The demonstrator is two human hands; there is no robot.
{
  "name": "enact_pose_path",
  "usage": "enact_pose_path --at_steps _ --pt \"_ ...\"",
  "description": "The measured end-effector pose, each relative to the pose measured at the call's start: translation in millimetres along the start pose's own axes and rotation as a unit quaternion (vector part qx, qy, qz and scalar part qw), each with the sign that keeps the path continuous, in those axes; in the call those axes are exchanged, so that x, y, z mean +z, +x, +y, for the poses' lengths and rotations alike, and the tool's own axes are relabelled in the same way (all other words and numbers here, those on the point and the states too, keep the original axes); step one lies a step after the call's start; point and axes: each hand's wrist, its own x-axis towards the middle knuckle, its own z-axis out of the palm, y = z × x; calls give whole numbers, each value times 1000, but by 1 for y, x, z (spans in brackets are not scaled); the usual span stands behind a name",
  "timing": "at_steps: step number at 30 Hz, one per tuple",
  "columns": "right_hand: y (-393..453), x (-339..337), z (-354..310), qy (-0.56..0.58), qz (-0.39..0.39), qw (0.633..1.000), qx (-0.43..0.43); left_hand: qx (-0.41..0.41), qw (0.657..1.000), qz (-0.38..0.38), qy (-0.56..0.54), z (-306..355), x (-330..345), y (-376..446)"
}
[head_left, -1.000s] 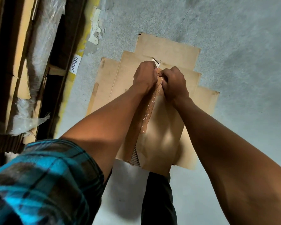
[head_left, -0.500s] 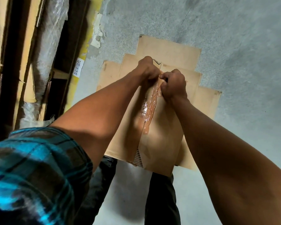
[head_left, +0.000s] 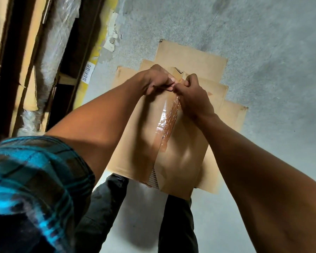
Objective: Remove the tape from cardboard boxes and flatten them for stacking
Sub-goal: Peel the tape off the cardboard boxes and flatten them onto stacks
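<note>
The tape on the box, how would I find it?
Look at the cardboard box the hands hold up. Down its middle seam runs the tape, ending under the right hand. It is shiny, crinkled and brownish, while the cardboard is dull.

A cardboard box (head_left: pixel 179 143) sits in the middle of the view, above the floor (head_left: pixel 263 52) and in front of the person's legs (head_left: pixel 177 221), which show below its near edge. A strip of tape (head_left: pixel 169 121) runs along the seam on its upper face, from the middle toward the far end. At that far end the left hand (head_left: pixel 157 79) and the right hand (head_left: pixel 193 95) meet, touching each other, left of the seam and right of it. Flat cardboard sheets (head_left: pixel 190 55) lie on the floor beneath and beyond the box. Along the left stands a rack (head_left: pixel 44 61) with wrapped goods and a label (head_left: pixel 86 73).
</note>
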Motion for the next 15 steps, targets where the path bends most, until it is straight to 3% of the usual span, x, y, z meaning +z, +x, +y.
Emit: enact_pose_path --at_steps 3,7,12,15 --pt "15 3 -1 -10 -32 999 43 44 990 47 -123 -15 -2 -6" --pt "19 -1 -3 -98 -50 994 -19 68 982 61 -167 -21 2 -3" --pt "27 -2 -4 -115 -75 990 17 77 964 61 -247 -24 -1 2" --pt "26 -7 -4 -144 -85 986 -17 103 954 84 -269 -28 -7 8"
